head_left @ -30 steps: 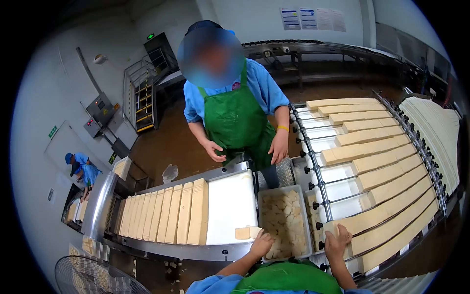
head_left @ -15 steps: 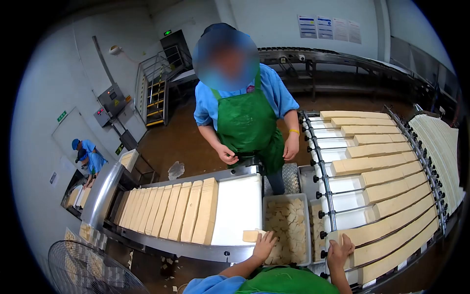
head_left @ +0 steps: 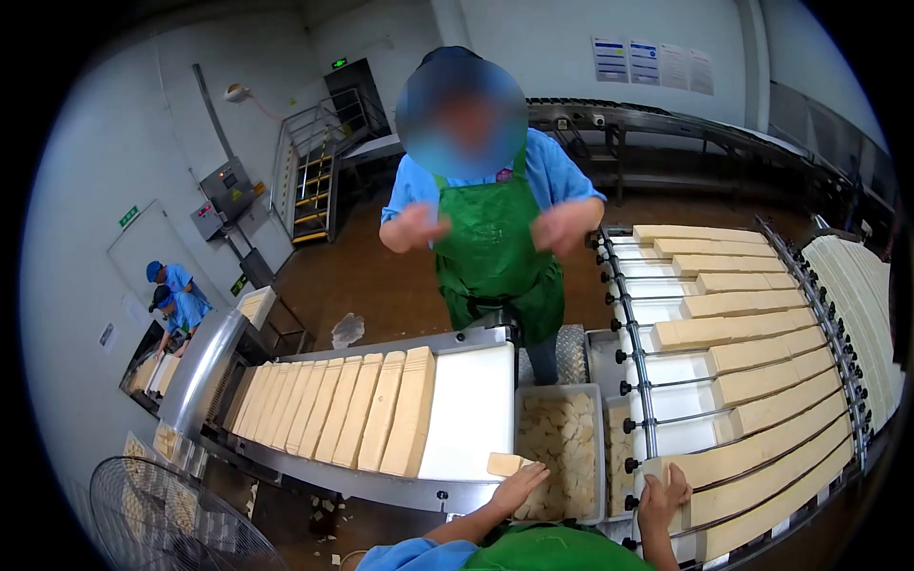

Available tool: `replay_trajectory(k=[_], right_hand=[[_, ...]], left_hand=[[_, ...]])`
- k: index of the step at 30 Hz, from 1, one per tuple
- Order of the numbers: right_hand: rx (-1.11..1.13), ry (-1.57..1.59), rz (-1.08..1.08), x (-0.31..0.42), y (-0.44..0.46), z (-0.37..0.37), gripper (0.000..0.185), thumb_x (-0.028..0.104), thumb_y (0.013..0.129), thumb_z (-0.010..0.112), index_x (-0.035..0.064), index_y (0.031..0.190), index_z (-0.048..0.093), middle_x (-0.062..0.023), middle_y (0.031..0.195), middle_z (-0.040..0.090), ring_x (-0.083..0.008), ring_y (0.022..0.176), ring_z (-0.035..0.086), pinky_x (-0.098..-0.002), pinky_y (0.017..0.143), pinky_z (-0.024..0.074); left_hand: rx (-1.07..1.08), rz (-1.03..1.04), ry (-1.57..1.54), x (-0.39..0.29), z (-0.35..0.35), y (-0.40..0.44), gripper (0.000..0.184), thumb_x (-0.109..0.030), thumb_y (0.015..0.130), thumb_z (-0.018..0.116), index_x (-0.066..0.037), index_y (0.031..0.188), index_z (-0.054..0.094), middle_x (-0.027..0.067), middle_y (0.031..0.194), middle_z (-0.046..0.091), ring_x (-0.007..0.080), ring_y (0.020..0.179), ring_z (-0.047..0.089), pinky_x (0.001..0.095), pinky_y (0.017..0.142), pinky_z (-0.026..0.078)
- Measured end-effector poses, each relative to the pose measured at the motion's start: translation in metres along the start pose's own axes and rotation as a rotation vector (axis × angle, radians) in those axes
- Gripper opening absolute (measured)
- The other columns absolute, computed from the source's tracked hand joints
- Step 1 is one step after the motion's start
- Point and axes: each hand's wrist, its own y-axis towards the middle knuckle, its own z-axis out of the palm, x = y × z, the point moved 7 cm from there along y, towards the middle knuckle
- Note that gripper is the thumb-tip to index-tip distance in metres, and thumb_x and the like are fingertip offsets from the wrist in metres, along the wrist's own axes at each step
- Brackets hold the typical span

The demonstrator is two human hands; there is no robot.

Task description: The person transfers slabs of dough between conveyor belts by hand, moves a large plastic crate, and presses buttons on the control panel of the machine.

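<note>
L hand (head_left: pixel 519 483), approx. 5:30: fingers nearly straight, tips at sm. pale piece (head_left: pixel 505 464) on white belt (head_left: pixel 471 409), grip can't be told. R hand (head_left: pixel 664 500), 4:30: thumb & fingers parted at bin-side end of pale strip (head_left: pixel 743 454), pinch unclear; light, even pressure prob. best, edges kept square. Scrap bin (head_left: pixel 602 457) btwn, 5 o'clock; strip row (head_left: pixel 333 409), 7:30.

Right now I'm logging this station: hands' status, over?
Left hand at small block. Right hand on long block. Scrap bin between them; nothing visibly blocking.
</note>
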Motion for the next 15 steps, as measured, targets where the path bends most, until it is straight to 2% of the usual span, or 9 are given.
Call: replay_trajectory(k=[2, 4, 8, 10, 15], right_hand=[[-0.007, 0.0, -0.004, -0.001, -0.001, 0.001, 0.015, 0.009, 0.075, 0.066, 0.0127, 0.089, 0.067, -0.0184, 0.123, 0.048, -0.0331, 0.118, 0.043, -0.0504, 0.096, 0.0252], [-0.015, -0.002, -0.009, -0.001, -0.001, 0.002, 0.014, 0.009, 0.076, 0.065, 0.0127, 0.089, 0.067, -0.0186, 0.124, 0.048, -0.0335, 0.118, 0.043, -0.0505, 0.097, 0.0252], [-0.016, -0.039, -0.008, 0.0, -0.002, 0.003, 0.013, 0.01, 0.077, 0.066, 0.0129, 0.089, 0.067, -0.0186, 0.125, 0.048, -0.0337, 0.118, 0.043, -0.0512, 0.097, 0.0252], [-0.019, -0.038, -0.013, 0.0, -0.003, 0.004, 0.012, 0.01, 0.077, 0.066, 0.0131, 0.089, 0.067, -0.0185, 0.126, 0.048, -0.0337, 0.119, 0.043, -0.0514, 0.097, 0.0253], [-0.036, -0.082, 0.002, -0.003, -0.007, 0.007, 0.01, 0.011, 0.079, 0.065, 0.0131, 0.089, 0.067, -0.0183, 0.128, 0.048, -0.0323, 0.122, 0.042, -0.0514, 0.098, 0.0253]], left_hand=[[0.008, 0.03, 0.01, -0.005, -0.003, 0.001, 0.051, 0.0, 0.083, 0.045, -0.007, 0.134, 0.045, 0.0145, 0.141, 0.042, 0.03, 0.133, 0.038, 0.0381, 0.108, 0.035], [-0.095, 0.041, 0.183, -0.017, -0.023, 0.005, 0.051, -0.002, 0.083, 0.046, -0.008, 0.134, 0.045, 0.014, 0.138, 0.045, 0.0292, 0.129, 0.043, 0.0372, 0.106, 0.037], [-0.09, 0.029, 0.06, -0.007, -0.011, 0.002, 0.05, -0.002, 0.081, 0.051, -0.011, 0.131, 0.049, 0.012, 0.128, 0.051, 0.0301, 0.117, 0.049, 0.0375, 0.098, 0.041], [0.003, -0.008, 0.062, -0.001, 0.0, -0.001, 0.047, -0.002, 0.08, 0.052, -0.012, 0.125, 0.053, 0.0096, 0.114, 0.054, 0.0287, 0.103, 0.052, 0.0369, 0.091, 0.044], [0.003, 0.01, 0.059, -0.003, -0.001, -0.003, 0.043, -0.001, 0.077, 0.052, -0.011, 0.119, 0.057, 0.0073, 0.108, 0.054, 0.0266, 0.099, 0.052, 0.0343, 0.088, 0.045]])
